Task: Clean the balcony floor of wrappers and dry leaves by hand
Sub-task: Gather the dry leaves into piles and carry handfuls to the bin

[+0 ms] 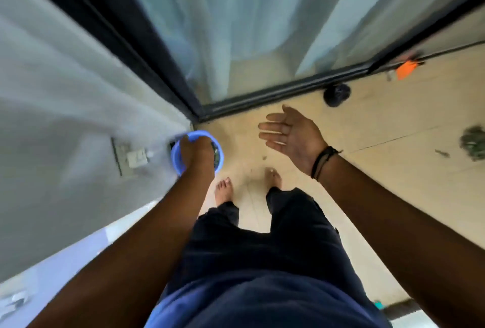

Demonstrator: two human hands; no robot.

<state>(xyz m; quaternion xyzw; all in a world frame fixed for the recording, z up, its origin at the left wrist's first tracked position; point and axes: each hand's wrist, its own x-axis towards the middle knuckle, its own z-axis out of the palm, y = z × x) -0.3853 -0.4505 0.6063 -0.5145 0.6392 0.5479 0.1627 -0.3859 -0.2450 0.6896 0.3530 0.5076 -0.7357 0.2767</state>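
Left hand [195, 153] grips the blue container [197, 151] at its rim, likely as the litter bin; right hand [291, 136] hangs open, empty. Leaf clump [473, 144] and orange wrapper [406, 69] lie on the balcony floor [380, 123], well right.

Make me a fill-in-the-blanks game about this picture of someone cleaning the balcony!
1. The left hand holds a small bucket whose colour is ____.
2. The right hand is open and holds ____.
3. The wrapper lying by the sliding door track is coloured ____.
4. The black cord bracelet sits on the ____ wrist.

Missing words: blue; nothing; orange; right
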